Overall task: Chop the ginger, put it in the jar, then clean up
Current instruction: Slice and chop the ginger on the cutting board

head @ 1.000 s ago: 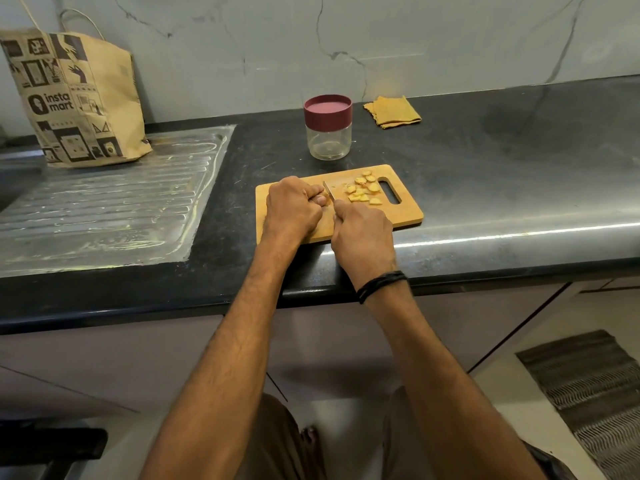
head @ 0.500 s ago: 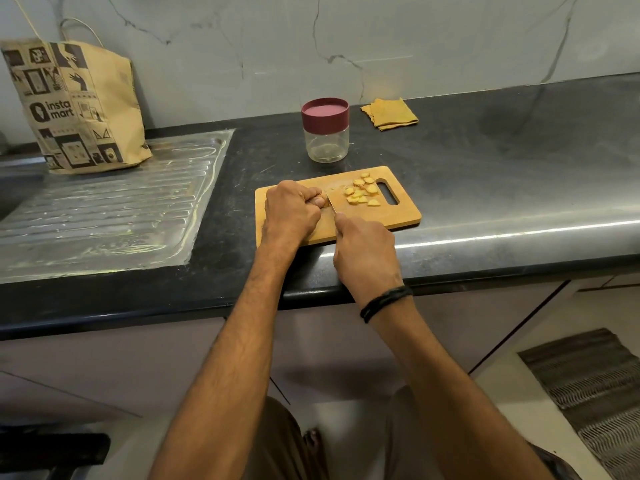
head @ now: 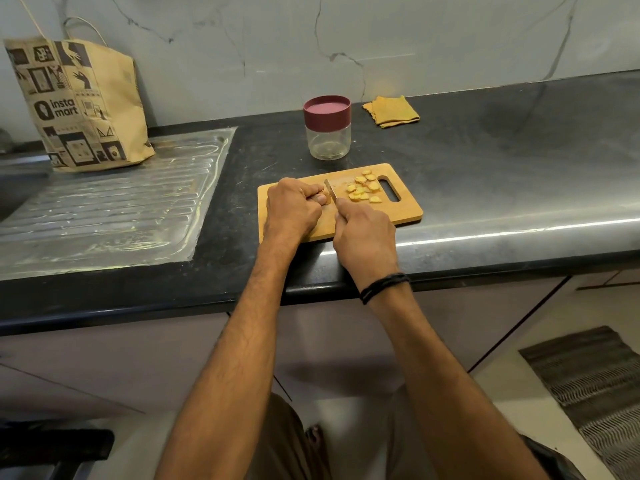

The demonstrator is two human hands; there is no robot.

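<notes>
Wooden cutting board (head: 398,216) is carrying ginger slices (head: 362,190) beside its handle slot. The left hand (head: 294,209) is curling over the presumed ginger stub, hidden beneath it; the right hand (head: 367,237) is gripping the knife (head: 330,188). The ginger stub is likely firm, light and slippery, best pinched well behind the blade.

Right hand (head: 365,237): a black corded band (head: 384,287) circles the wrist, several thin strands wound together
Forearms (head: 242,358): bare, with dark hair
Legs: olive-brown trousers (head: 277,445)
</notes>
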